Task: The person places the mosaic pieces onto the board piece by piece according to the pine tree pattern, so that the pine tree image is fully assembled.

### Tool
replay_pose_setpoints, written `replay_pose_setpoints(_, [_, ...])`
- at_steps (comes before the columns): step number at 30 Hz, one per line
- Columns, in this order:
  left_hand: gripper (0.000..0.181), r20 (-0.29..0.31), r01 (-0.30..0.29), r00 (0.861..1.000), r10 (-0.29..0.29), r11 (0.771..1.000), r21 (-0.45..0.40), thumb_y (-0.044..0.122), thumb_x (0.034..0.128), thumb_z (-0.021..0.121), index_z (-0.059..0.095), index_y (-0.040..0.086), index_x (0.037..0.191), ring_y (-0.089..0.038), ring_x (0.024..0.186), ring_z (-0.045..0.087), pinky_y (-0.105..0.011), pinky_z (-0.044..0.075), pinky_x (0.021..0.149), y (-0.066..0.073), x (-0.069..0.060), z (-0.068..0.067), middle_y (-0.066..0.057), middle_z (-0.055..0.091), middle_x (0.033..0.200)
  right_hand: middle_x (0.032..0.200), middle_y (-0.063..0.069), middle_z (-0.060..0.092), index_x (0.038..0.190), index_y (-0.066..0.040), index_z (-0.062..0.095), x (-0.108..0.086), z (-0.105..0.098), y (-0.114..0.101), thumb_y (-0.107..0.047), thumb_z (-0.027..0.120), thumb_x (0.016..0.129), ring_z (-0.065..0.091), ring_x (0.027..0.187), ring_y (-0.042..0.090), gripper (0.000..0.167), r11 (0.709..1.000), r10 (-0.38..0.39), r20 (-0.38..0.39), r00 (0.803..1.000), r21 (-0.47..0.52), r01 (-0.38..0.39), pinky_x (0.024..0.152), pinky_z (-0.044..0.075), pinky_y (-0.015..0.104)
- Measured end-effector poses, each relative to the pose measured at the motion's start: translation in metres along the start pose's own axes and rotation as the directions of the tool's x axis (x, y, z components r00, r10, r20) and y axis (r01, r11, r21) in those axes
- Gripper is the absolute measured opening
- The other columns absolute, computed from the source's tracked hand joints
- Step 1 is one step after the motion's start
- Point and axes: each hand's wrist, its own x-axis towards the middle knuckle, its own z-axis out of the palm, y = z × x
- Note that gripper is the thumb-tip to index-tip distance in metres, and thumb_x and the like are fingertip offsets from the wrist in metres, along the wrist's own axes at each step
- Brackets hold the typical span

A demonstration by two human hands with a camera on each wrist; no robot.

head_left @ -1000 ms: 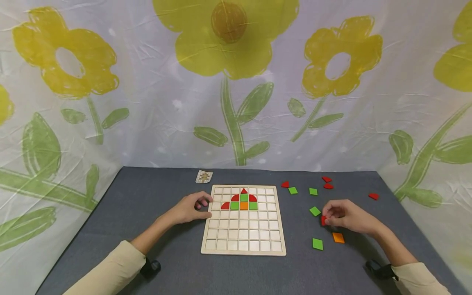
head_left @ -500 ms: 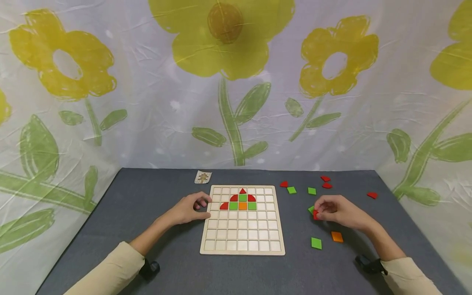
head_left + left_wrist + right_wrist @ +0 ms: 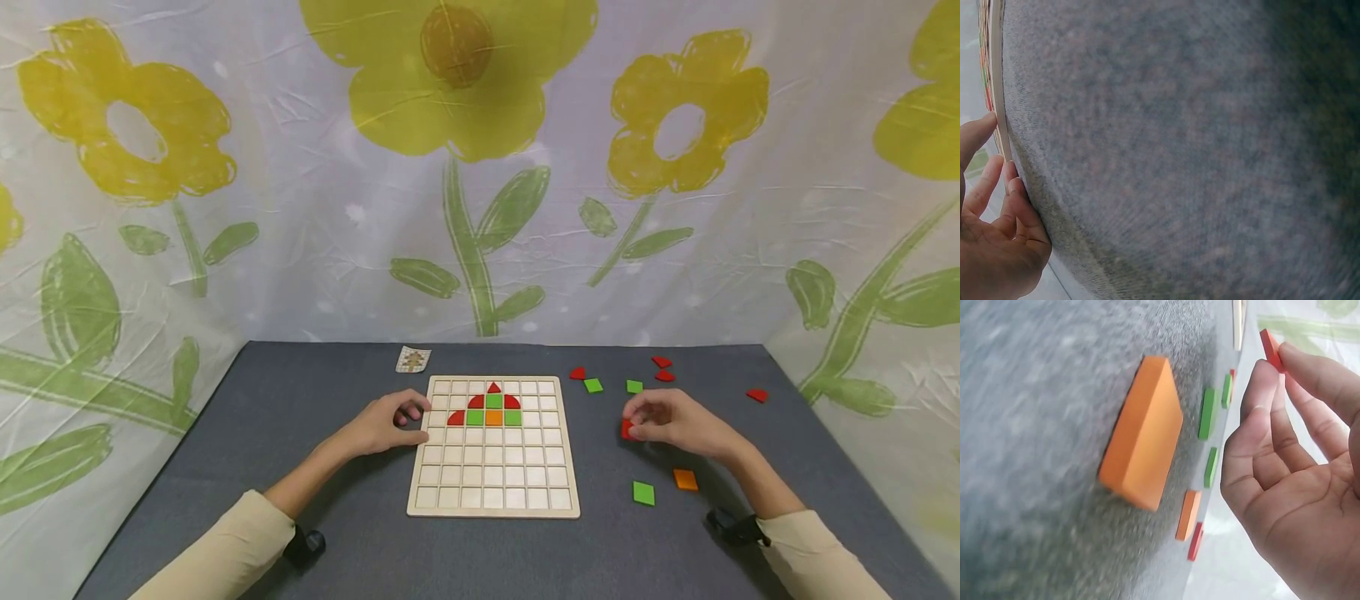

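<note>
A pale wooden grid board (image 3: 492, 477) lies on the dark table. Red, green and orange pieces (image 3: 493, 417) fill a stepped patch of its upper cells, with a red triangle at the top. At the board's left edge, my left hand (image 3: 381, 427) touches the rim with thumb and fingertips spread along it; the left wrist view shows the same contact. Right of the board, my right hand (image 3: 678, 423) pinches a small red tile (image 3: 626, 429) between thumb and fingers, and in the right wrist view that tile (image 3: 1271, 351) is raised off the table.
Below the right hand lie an orange tile (image 3: 686, 480) and a green tile (image 3: 643, 493). Farther back are green tiles (image 3: 593, 386) and several red pieces (image 3: 665, 376), one far right (image 3: 757, 396). A small patterned card (image 3: 412, 360) lies behind the board. A flowered curtain (image 3: 330, 250) stands behind.
My right hand has moved left toward the board with the red tile, and now covers a green tile that showed earlier. My left hand stays at the board's edge.
</note>
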Motion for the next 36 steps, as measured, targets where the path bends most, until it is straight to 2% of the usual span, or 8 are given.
replay_pose_setpoints(9, [0.04,0.002,0.027,1.0,-0.027,1.0,-0.001,0.016,0.0877,0.083,0.064,0.004,0.121,-0.025,0.089,0.055,-0.043,0.045,0.081,0.002,0.001,-0.001,-0.006,0.06,0.102,0.099,0.01,0.067,0.11,-0.001,0.068,0.017,0.005,-0.002,-0.006,0.074,0.094,0.064,0.085,0.025,0.018,1.0,-0.008,0.034,0.999,-0.004,0.008,0.072,0.054,0.032])
replay_pose_setpoints(15, [0.04,-0.001,0.017,1.0,-0.017,1.0,0.001,0.016,0.0879,0.082,0.064,0.004,0.121,-0.024,0.089,0.056,-0.043,0.045,0.081,0.001,0.002,-0.001,-0.005,0.06,0.101,0.101,0.011,0.068,0.109,-0.002,0.07,0.029,0.01,-0.006,-0.004,0.074,0.093,0.062,0.081,0.028,0.017,0.998,-0.066,0.052,0.997,-0.006,0.066,0.067,0.053,0.033])
replay_pose_setpoints(22, [0.04,0.002,0.015,1.0,-0.015,1.0,0.003,0.016,0.088,0.082,0.064,0.004,0.121,-0.023,0.089,0.055,-0.042,0.045,0.081,-0.002,0.002,0.001,-0.005,0.06,0.101,0.102,0.013,0.068,0.11,0.0,0.071,0.043,0.019,-0.011,-0.003,0.074,0.093,0.063,0.083,0.029,0.017,0.997,-0.079,0.069,0.994,0.019,0.078,0.069,0.053,0.032])
replay_pose_setpoints(30, [0.04,0.002,0.012,1.0,-0.012,1.0,0.005,0.017,0.0883,0.082,0.064,0.004,0.122,-0.022,0.089,0.055,-0.043,0.045,0.081,-0.003,0.001,0.0,-0.004,0.06,0.102,0.104,0.016,0.069,0.112,0.003,0.071,0.056,0.024,-0.016,0.0,0.073,0.093,0.067,0.086,0.034,0.019,0.995,-0.088,0.093,0.992,0.065,0.082,0.073,0.055,0.038])
replay_pose_setpoints(36, [0.04,-0.001,0.004,1.0,-0.004,1.0,0.006,0.017,0.0888,0.081,0.064,0.004,0.122,-0.023,0.089,0.055,-0.043,0.045,0.082,-0.002,0.0,0.0,-0.005,0.06,0.102,0.102,0.015,0.07,0.113,0.005,0.07,0.065,0.028,-0.019,-0.001,0.072,0.094,0.067,0.087,0.032,0.02,0.996,-0.064,0.117,0.991,0.074,0.056,0.076,0.056,0.04])
